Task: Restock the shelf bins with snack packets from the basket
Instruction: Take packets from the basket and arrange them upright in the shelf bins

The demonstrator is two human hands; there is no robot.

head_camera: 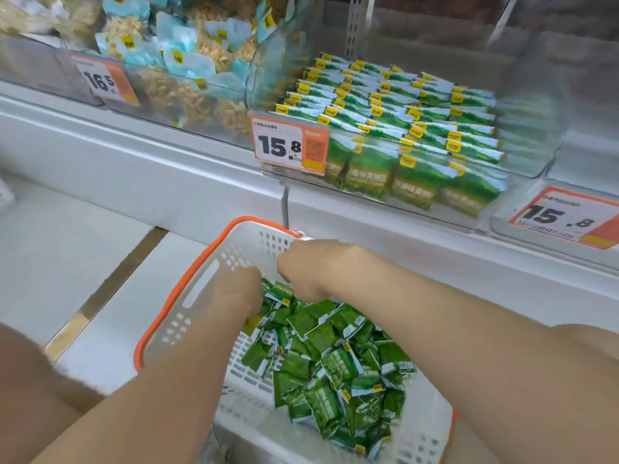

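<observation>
Grip's unclear to us: left hand (236,291), right hand (303,267) buried in packets (335,363) at basket's (214,256) far end, bin (536,135) up beyond it.

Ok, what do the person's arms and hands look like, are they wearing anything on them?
The left hand and right hand are bare, and so are both arms as far as the view shows: no gloves, sleeves, watch or bracelet. Rings cannot be told, as the fingers are too blurred.
</observation>
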